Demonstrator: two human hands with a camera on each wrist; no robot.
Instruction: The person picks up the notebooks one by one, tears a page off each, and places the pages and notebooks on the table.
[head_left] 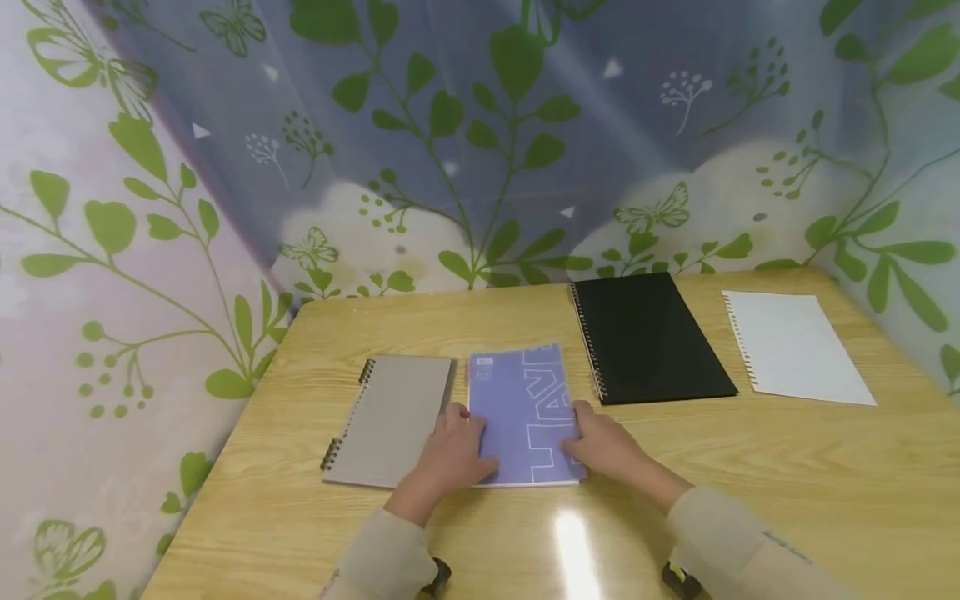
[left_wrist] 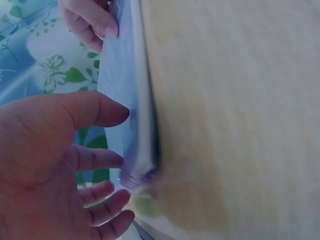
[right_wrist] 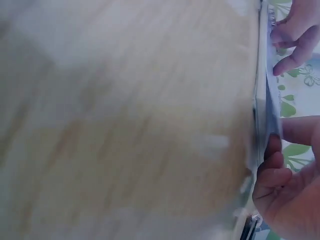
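Observation:
A purple spiral notebook (head_left: 517, 417) with large white outlined letters lies between both hands in the head view. My right hand (head_left: 603, 442) pinches its right edge; in the right wrist view the thumb is on the cover (right_wrist: 272, 107) and curled fingers are under it. On the spiral side, my left hand (head_left: 456, 450) rests at the notebook's left edge with its thumb over the cover. Those fingers spread loosely beside the purple coil (left_wrist: 134, 179) in the left wrist view. A grey-brown notebook (head_left: 393, 421) with dark rings lies just left, partly overlapped by the left hand.
On the wooden table (head_left: 750, 467), a black spiral notebook (head_left: 652, 337) lies behind and to the right. Farther right is a white spiral-edged pad (head_left: 798, 346). A leaf-patterned curtain (head_left: 465, 150) hangs along the table's back edge.

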